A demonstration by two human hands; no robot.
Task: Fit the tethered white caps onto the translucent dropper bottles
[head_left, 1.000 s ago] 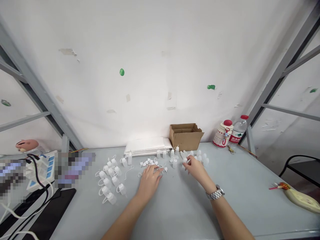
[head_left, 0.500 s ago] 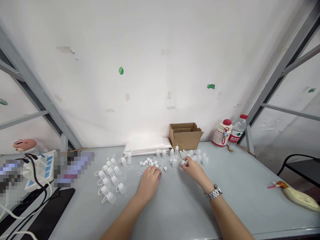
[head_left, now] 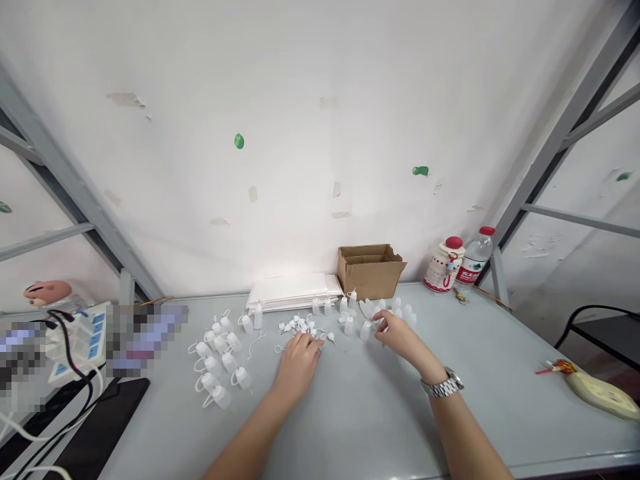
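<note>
My left hand (head_left: 300,363) rests at the front edge of a pile of small white caps (head_left: 299,325), its fingertips close together; what they hold, if anything, is hidden. My right hand (head_left: 400,335), a metal watch on its wrist, is raised just right of a small upright translucent bottle (head_left: 365,331), thumb and fingers apart and nothing between them. Another small bottle (head_left: 349,326) stands left of that one. Several more bottles (head_left: 407,313) are grouped behind my right hand. Over on the left stand several bottles with looped caps (head_left: 229,362).
Behind the caps lie flat white sheets (head_left: 287,291) beside an open cardboard box (head_left: 373,277). A decorated flask (head_left: 443,265) and a water bottle (head_left: 475,260) stand back right. A power strip (head_left: 95,340) with cables is at the left, a yellowish object (head_left: 600,395) at the right.
My right hand has let go of the small bottle and moved right, its fingers now apart. The bottle stands upright on the table. My left hand has barely moved.
</note>
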